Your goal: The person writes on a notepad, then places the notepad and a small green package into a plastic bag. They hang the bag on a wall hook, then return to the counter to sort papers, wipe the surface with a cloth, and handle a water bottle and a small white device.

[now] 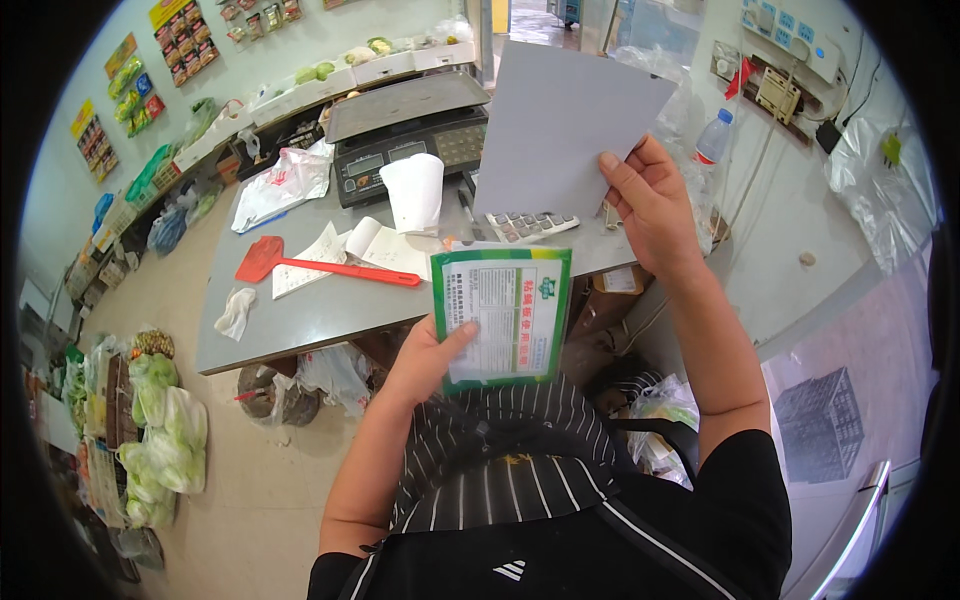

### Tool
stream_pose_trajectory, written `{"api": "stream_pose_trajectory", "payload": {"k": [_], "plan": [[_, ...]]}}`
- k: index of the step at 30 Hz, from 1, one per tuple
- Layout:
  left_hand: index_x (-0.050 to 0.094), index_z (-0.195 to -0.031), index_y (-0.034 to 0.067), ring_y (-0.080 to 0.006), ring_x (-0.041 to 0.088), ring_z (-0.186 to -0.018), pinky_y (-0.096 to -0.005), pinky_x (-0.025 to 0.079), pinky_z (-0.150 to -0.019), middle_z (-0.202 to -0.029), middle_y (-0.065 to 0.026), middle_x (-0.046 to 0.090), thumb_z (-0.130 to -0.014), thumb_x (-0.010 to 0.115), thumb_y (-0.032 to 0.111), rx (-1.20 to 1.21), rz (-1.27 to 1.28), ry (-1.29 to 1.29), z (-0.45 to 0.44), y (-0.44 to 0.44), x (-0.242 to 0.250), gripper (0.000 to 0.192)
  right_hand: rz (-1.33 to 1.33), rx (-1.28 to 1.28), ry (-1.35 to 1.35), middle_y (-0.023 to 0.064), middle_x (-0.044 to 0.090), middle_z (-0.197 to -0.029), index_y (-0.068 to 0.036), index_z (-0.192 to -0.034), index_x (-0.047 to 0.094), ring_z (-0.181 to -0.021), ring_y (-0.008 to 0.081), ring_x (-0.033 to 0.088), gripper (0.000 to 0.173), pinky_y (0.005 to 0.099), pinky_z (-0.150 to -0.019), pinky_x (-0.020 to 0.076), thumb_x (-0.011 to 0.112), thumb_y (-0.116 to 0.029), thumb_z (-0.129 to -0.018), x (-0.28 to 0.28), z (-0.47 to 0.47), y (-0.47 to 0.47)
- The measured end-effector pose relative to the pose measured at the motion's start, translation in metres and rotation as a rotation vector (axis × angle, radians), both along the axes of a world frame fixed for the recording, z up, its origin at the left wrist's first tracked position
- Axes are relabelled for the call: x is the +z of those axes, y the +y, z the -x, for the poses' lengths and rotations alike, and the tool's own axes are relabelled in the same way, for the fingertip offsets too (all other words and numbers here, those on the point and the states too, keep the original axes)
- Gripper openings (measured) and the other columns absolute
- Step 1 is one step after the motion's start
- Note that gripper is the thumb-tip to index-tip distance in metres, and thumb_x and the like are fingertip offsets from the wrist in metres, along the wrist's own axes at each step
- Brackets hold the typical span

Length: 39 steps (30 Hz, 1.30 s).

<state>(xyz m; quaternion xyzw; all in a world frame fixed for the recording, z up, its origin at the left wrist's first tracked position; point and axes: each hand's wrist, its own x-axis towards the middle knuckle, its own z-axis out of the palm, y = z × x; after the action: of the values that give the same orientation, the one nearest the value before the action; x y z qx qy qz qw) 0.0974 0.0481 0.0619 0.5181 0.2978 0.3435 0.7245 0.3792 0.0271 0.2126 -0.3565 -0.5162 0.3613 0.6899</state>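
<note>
My left hand [431,358] grips a flat packet [501,315] with a green border and a white printed face, its thumb lying across the front. The packet stands roughly upright before my apron [510,487] and bears writing. Up and to the right, my right hand [651,199] pinches a plain grey sheet [566,127] by its lower right edge, thumb in front and fingers behind. The sheet is raised above the table, apart from the packet, and partly covers a calculator [532,223] and the scale. What lies behind the packet is hidden.
On the grey table [315,322] are a red fly swatter [315,266], an open notebook [386,251], a paper roll [412,191], a crumpled tissue [236,313] and a weighing scale [409,135]. A plastic bottle [714,136] stands right. Bagged cabbages [161,442] sit by the floor at left.
</note>
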Motion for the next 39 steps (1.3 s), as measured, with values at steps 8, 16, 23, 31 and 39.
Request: {"api": "stream_pose_trajectory", "payload": {"k": [8, 16, 23, 31, 39], "plan": [[0.061, -0.121, -0.001, -0.0114, 0.062, -0.097, -0.0290, 0.051, -0.085, -0.111, -0.0063, 0.068, -0.094, 0.061, 0.009, 0.036, -0.096, 0.096, 0.007, -0.007, 0.002, 0.029, 0.045, 0.003, -0.264, 0.0043, 0.065, -0.110, 0.000, -0.118, 0.056, -0.099, 0.0095, 0.060, 0.025, 0.0262, -0.091, 0.0469, 0.059, -0.007, -0.095, -0.005, -0.001, -0.009], [0.064, -0.115, -0.003, -0.0109, 0.063, -0.092, -0.0279, 0.052, -0.083, -0.106, -0.0069, 0.070, -0.090, 0.065, 0.008, 0.097, -0.101, 0.127, 0.001, -0.007, 0.002, 0.027, 0.039, -0.078, -0.026, 0.0046, 0.064, -0.112, 0.000, -0.121, 0.054, -0.101, 0.0099, 0.059, 0.028, 0.0270, -0.091, 0.0466, 0.060, -0.006, -0.094, 0.004, -0.003, -0.033], [0.065, -0.115, -0.002, -0.0096, 0.064, -0.089, -0.0269, 0.052, -0.081, -0.103, -0.0058, 0.071, -0.088, 0.068, 0.009, 0.099, -0.134, 0.168, 0.001, -0.009, 0.000, 0.029, -0.011, -0.082, -0.239, 0.0035, 0.064, -0.109, 0.000, -0.117, 0.055, -0.099, 0.0091, 0.059, 0.024, 0.0252, -0.089, 0.0469, 0.060, -0.004, -0.094, -0.016, 0.014, -0.039], [0.065, -0.115, -0.001, -0.0094, 0.064, -0.089, -0.0269, 0.052, -0.081, -0.103, -0.0059, 0.071, -0.087, 0.070, 0.009, 0.091, -0.168, 0.168, 0.001, -0.010, -0.007, 0.030, 0.045, -0.094, -0.260, 0.0032, 0.063, -0.107, 0.000, -0.115, 0.054, -0.100, 0.0082, 0.058, 0.022, 0.0246, -0.087, 0.0477, 0.059, -0.004, -0.094, -0.024, 0.017, -0.041], [0.065, -0.114, -0.002, -0.0099, 0.064, -0.091, -0.0274, 0.053, -0.081, -0.105, -0.0063, 0.071, -0.089, 0.069, 0.006, 0.076, -0.168, 0.191, 0.000, -0.011, -0.006, 0.027, 0.019, -0.102, -0.260, 0.0030, 0.062, -0.107, 0.000, -0.113, 0.054, -0.099, 0.0075, 0.057, 0.020, 0.0248, -0.086, 0.0482, 0.059, -0.004, -0.095, -0.023, 0.015, -0.045]]}}
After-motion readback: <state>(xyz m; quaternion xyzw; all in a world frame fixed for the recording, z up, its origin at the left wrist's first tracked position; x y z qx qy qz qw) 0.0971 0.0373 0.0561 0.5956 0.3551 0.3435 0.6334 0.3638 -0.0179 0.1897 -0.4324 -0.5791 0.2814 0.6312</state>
